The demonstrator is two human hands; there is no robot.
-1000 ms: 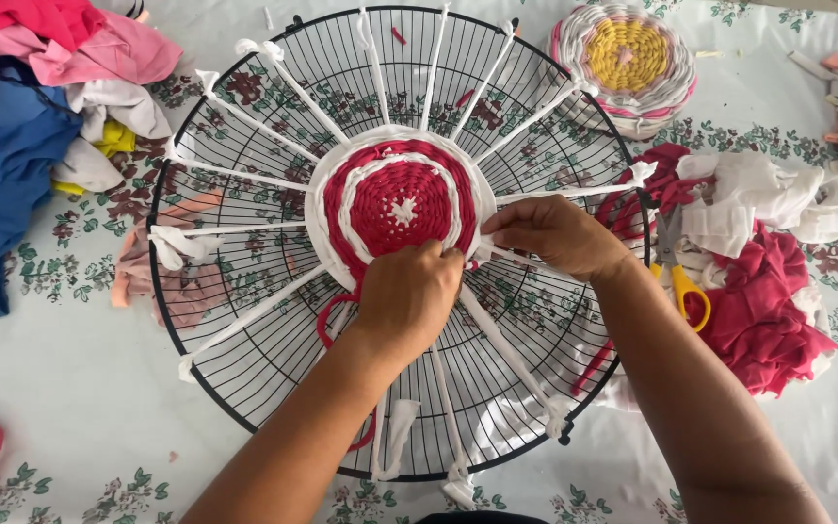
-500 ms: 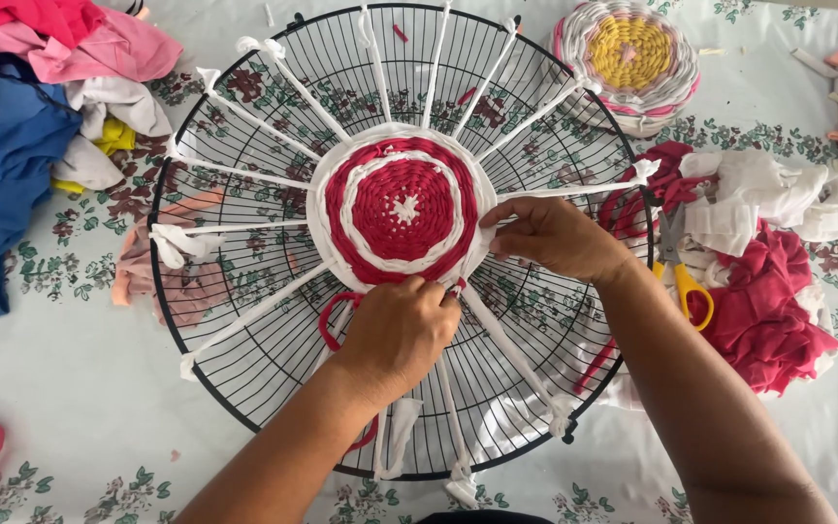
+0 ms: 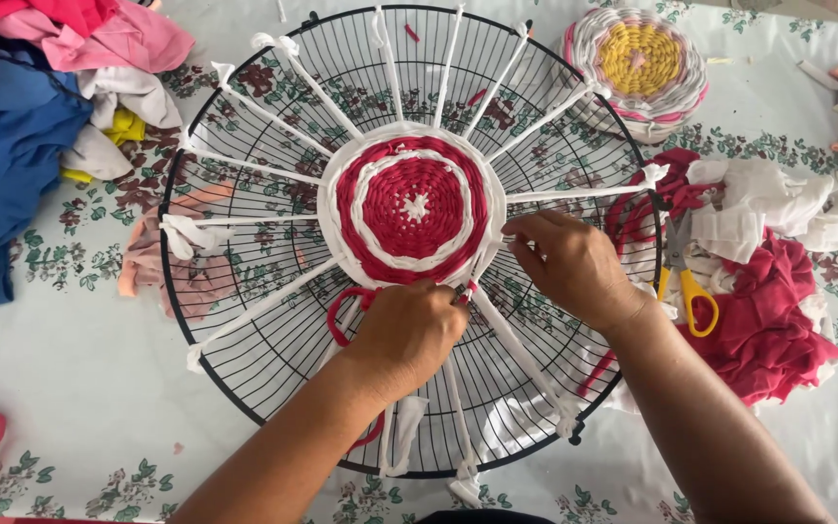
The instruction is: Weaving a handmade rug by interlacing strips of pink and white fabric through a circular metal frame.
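Covering the counter point(image 3: 70, 388), a floral cloth carries the fan guard point(image 3: 244, 146); left hand point(image 3: 409, 330) pinches a red strip point(image 3: 346, 306), right hand point(image 3: 574, 267) pinches the woven disc point(image 3: 409, 204)

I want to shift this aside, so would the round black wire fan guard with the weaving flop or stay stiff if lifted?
The round black wire fan guard probably stays stiff: its rim holds the white fabric spokes taut. It likely feels light, being mostly open wire. The loose red fabric strip would probably dangle.
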